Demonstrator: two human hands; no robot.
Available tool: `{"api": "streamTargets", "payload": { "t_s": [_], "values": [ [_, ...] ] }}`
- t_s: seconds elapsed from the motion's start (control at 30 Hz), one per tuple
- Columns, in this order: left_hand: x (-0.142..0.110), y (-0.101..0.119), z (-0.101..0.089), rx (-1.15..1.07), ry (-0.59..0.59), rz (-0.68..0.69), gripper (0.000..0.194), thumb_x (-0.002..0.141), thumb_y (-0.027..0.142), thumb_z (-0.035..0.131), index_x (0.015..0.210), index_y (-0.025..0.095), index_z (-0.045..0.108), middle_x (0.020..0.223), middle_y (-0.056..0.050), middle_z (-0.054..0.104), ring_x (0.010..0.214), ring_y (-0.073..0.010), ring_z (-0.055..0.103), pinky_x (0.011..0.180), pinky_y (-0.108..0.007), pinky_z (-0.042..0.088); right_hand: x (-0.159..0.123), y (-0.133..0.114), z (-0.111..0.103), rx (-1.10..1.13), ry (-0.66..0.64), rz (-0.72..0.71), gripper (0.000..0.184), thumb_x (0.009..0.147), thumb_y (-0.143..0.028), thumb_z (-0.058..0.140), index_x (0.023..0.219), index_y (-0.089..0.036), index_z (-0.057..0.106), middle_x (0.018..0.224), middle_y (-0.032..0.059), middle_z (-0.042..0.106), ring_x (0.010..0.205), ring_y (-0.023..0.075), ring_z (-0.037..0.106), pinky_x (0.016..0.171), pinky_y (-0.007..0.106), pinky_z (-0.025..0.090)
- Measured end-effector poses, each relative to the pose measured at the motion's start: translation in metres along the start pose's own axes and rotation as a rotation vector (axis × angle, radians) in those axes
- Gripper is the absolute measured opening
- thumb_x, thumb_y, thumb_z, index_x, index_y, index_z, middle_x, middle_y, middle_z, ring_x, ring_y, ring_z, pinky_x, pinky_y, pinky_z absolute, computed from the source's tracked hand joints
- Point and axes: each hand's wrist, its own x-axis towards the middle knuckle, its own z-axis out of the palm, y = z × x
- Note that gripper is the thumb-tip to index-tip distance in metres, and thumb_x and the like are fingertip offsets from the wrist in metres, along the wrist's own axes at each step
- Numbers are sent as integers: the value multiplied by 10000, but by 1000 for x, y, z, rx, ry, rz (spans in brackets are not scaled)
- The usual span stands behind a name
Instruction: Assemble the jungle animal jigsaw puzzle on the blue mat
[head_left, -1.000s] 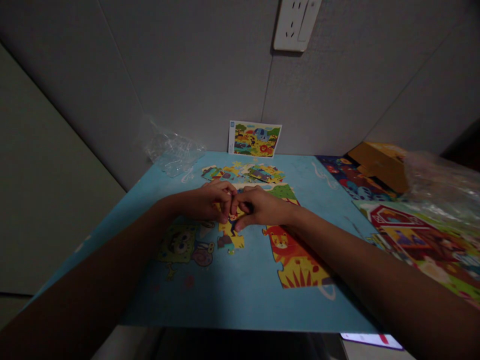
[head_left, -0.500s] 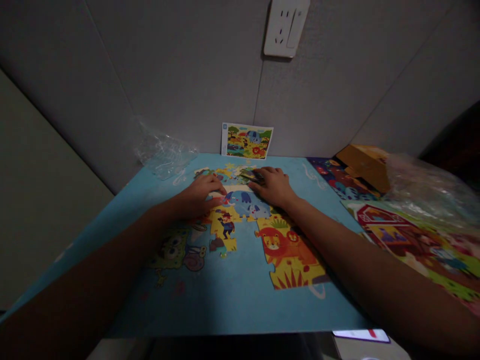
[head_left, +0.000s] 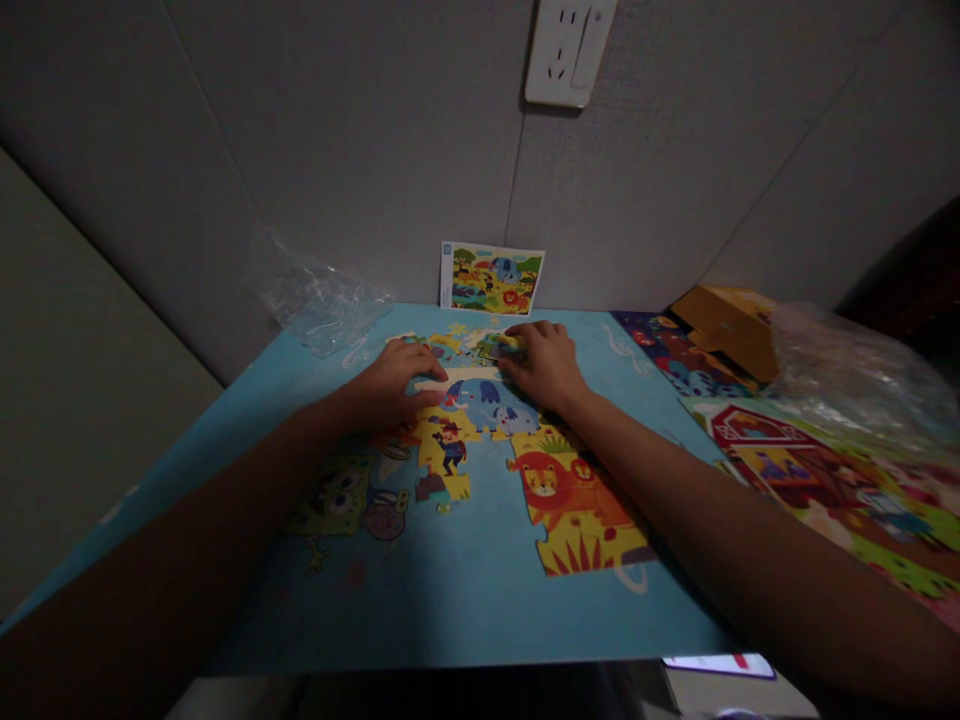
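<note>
A partly joined jigsaw puzzle (head_left: 480,407) lies on the blue table, showing elephants, a running figure and lions. My left hand (head_left: 394,382) rests at its left edge, thumb and fingers apart, with nothing visible between them. Behind the elephants, my right hand (head_left: 547,365) has its thumb and fingers around a dark green puzzle piece (head_left: 491,347); the fingers partly hide it. Loose puzzle pieces (head_left: 445,352) lie beyond the joined part, between the two hands. My right forearm covers the right border of the lion section (head_left: 574,500).
A picture card (head_left: 491,280) leans on the wall behind the table (head_left: 450,610). Clear plastic (head_left: 330,305) lies at the back left. On the right are a brown cardboard box (head_left: 727,330), another plastic bag (head_left: 855,370) and a farm picture (head_left: 847,490). A phone (head_left: 720,664) shows below the front edge.
My right hand has shifted slightly away from me, and the green piece in its fingers shows more. My left hand's thumb and fingers are a little wider apart.
</note>
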Motion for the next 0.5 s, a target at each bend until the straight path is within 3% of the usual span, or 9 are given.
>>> {"api": "streamTargets", "payload": {
  "t_s": [0.2, 0.37, 0.5],
  "values": [
    [0, 0, -3, 82, 35, -91, 311, 892, 417, 605, 1087, 195, 702, 1227, -108, 687, 1192, -311, 550, 1092, -507, 348, -1, 0, 2, -37, -69, 73, 503, 929, -392, 565, 1370, -152, 586, 1332, 198, 639, 1211, 393, 514, 966, 515, 407],
    [-2, -12, -3, 199, 250, -306, 335, 904, 341, 531, 1104, 147, 717, 1165, -153, 698, 1144, -334, 586, 1075, -540, 379, 0, 1, 3, -9, -44, 83, 532, 903, -423, 593, 1354, -142, 585, 1303, 201, 646, 1194, 391, 532, 962, 506, 409],
    [-3, -22, 4, 177, 384, -321, 283, 877, 320, 559, 1045, 157, 718, 1096, -125, 734, 1083, -303, 636, 1043, -480, 438, 0, 2, 4, 41, -37, 113, 567, 854, -414, 659, 1344, -141, 583, 1277, 184, 663, 1176, 384, 553, 964, 502, 411]
  ]
}}
